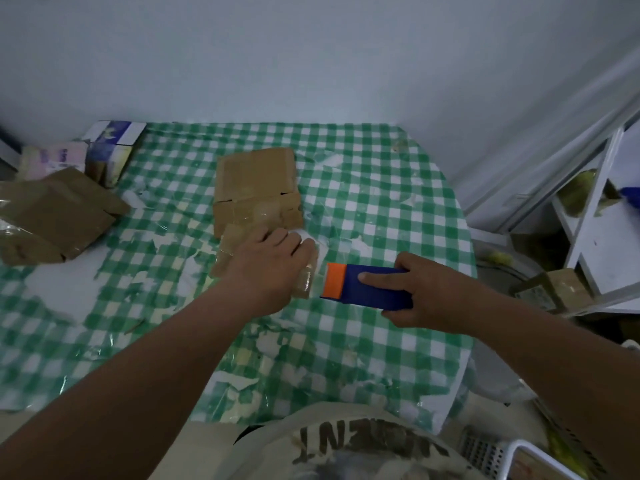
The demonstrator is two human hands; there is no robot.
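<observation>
Nearest to me is my pale printed shirt, and past it the green-and-white checked plastic tablecloth, torn and patchy in many spots.

I take the small tape-wrapped brown cardboard packet as my marker; it lies flat on the cloth a little past the middle of the table. My left hand lies palm-down on top of the packet, covering most of it, with the fingers bent over its far right end and holding it in place.

Just to the right of the packet is the blue plastic box cutter with an orange tip. My right hand is wrapped around its blue body, the thumb laid along the top. The orange tip points at the packet's right edge and sits very close to it; I cannot tell whether it touches. My two hands are near each other but apart.

Directly behind the packet and touching it stands a larger brown cardboard box with clear tape on its front. Well to the left of the packet lies a flattened brown paper package. Farther back on that side, at the table's far corner, are blue-and-white printed cartons. Well to the right of the packet, off the table, stands a white shelf unit.
</observation>
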